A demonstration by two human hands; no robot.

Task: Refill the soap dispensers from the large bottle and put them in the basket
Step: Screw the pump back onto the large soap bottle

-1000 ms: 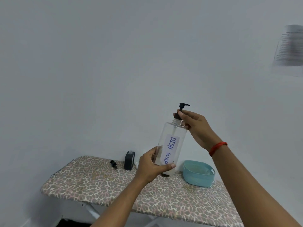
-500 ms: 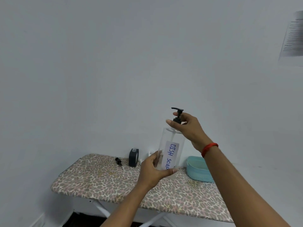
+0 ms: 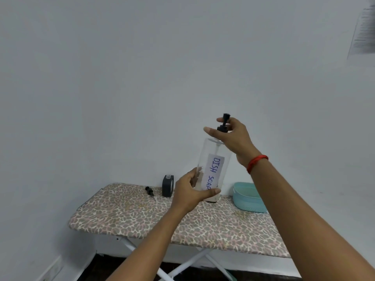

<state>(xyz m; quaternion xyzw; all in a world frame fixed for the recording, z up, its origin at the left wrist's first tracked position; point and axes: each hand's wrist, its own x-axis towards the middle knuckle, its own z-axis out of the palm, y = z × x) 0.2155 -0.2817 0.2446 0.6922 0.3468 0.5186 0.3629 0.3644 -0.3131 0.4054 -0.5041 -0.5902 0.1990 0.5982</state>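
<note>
Pump head twisted round on the bottle.
My right hand (image 3: 233, 138) has turned the black pump (image 3: 225, 118) on the bottle (image 3: 213, 159): the spout pointed to 3 o'clock a second ago, to 9 o'clock half a second ago, and now shows end-on. My index finger has swung out to 9 o'clock of the collar. My head turned too, so the wall paper (image 3: 363, 31) slid further out at the 2 o'clock corner.
</note>
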